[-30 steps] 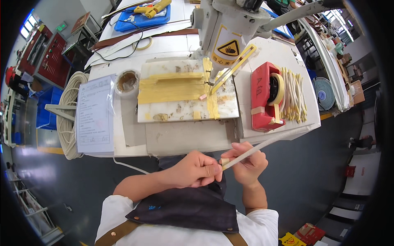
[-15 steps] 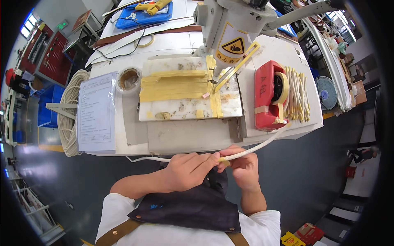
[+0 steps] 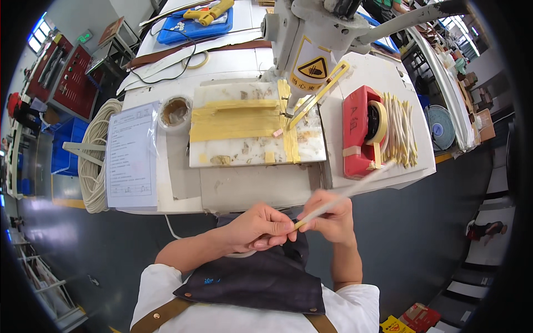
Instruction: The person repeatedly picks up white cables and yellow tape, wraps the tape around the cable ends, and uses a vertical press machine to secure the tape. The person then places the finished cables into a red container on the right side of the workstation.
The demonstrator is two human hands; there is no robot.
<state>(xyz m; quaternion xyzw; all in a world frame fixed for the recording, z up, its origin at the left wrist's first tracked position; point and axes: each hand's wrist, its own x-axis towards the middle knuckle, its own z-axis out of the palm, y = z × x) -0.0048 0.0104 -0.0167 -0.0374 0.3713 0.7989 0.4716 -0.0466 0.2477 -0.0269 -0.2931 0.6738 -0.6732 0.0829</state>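
A seated worker in a dark apron pinches the near end of a thin white tube (image 3: 344,194) between both hands just in front of the worktop (image 3: 244,188). The left hand (image 3: 261,227) has its fingers closed around the yellowish taped tip of the tube, thumb pressing down on top, apparently to smooth or fix the wrap. The right hand (image 3: 332,217) grips the tube just beyond, fingers curled shut on it, steadying the length, which runs away toward two o'clock and ends near the edge of the worktop.

At twelve o'clock from the hands lies a white board (image 3: 250,125) striped with strips of yellow tape (image 3: 236,119), laid flat side by side, seemingly so that pieces can be peeled off as needed. A red tape dispenser (image 3: 361,130) stands at one o'clock, within reach of the right hand, and beside it, farther right, a row of finished white tubes (image 3: 401,130) with yellow tips lies parallel. A sheet of paper in a clear sleeve (image 3: 130,155) rests at ten o'clock, and a coil of white tubing (image 3: 94,161) hangs off the worktop's left edge.
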